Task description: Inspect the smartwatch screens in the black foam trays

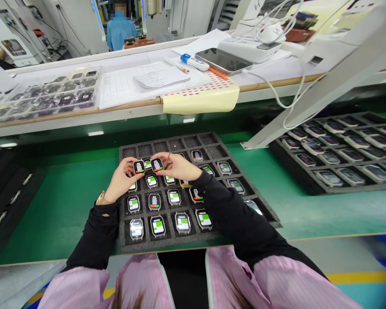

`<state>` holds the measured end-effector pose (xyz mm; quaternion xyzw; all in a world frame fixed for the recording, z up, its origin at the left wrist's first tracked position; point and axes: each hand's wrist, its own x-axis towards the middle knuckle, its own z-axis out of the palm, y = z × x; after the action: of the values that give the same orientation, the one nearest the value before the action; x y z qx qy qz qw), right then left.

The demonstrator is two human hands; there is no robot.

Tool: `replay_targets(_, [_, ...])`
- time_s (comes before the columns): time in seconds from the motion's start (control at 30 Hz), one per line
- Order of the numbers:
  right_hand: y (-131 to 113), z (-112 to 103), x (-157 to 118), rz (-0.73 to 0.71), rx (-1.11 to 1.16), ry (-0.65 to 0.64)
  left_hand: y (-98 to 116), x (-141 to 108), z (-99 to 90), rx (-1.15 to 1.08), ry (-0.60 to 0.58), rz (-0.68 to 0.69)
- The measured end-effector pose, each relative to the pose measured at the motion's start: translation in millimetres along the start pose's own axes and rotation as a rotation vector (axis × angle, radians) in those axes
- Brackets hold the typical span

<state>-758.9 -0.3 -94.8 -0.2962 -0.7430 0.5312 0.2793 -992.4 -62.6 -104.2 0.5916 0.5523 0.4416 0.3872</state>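
A dark foam tray (173,237) with square compartments lies on the green bench. Many compartments hold watch bodies with lit screens, such as one watch (157,225) in the front row; several at the back left hold nothing. Over the tray's left part, my left hand (124,178) pinches a watch (139,167) with a dark screen showing text and coloured marks. Close beside it, my right hand (176,166) grips another watch (157,164) with a similar screen. Between these two, a third watch (147,163) with a green and white screen is partly hidden.
Another foam tray (324,189) of watches stands at the right, behind a slanting white post (289,107). Dark foam trays (6,189) are at the left. The shelf above bears papers (157,77), a phone (223,60), pens and a clear plastic tray (45,96). A person (120,30) is in the background.
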Motion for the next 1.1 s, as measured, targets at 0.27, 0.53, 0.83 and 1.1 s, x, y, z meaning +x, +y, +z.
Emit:
replay_targets(0.27, [5.6,-0.2,-0.1,0.013,-0.049,-0.019,-2.1,-0.6,-0.3,-0.001,-0.002,0.011])
replay_targets(0.53, [6.8,0.9,-1.1,0.010,-0.028,-0.009,-1.6,0.2,0.8,-0.042,-0.014,0.009])
replay_targets(0.83, [7.4,-0.4,-0.8,-0.033,0.019,-0.001,-3.4,0.2,2.5,-0.080,-0.022,0.005])
replay_targets(1.1, [7.4,0.7,-2.6,-0.013,0.182,-0.043,-3.1,0.5,2.8,-0.069,-0.016,0.012])
